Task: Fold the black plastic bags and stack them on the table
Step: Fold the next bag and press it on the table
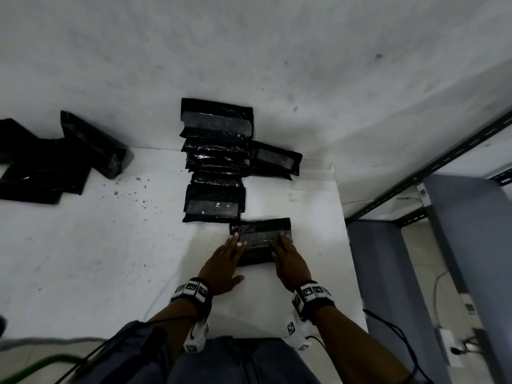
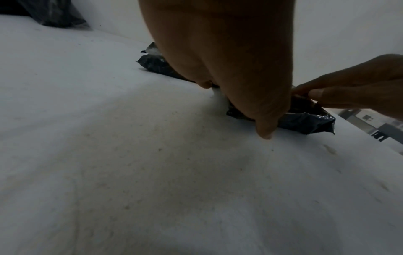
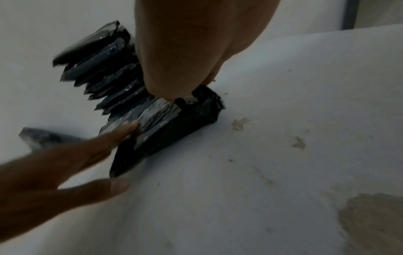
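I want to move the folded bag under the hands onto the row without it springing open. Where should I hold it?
Probably by its two short ends, one hand from each side, thumbs under and fingers on top. The folded bag lies flat with its long side across, and the left hand and right hand already rest at those ends. Pinching there should keep the layers shut.

Two hands — the left hand (image 1: 223,261) and the right hand (image 1: 289,260). One folded bag (image 1: 259,239) lies under them, one leaning row of folded bags (image 1: 216,162) beyond — its count unclear — one bag beside the row (image 1: 275,160), and one dark heap of bags (image 1: 55,159) far left.
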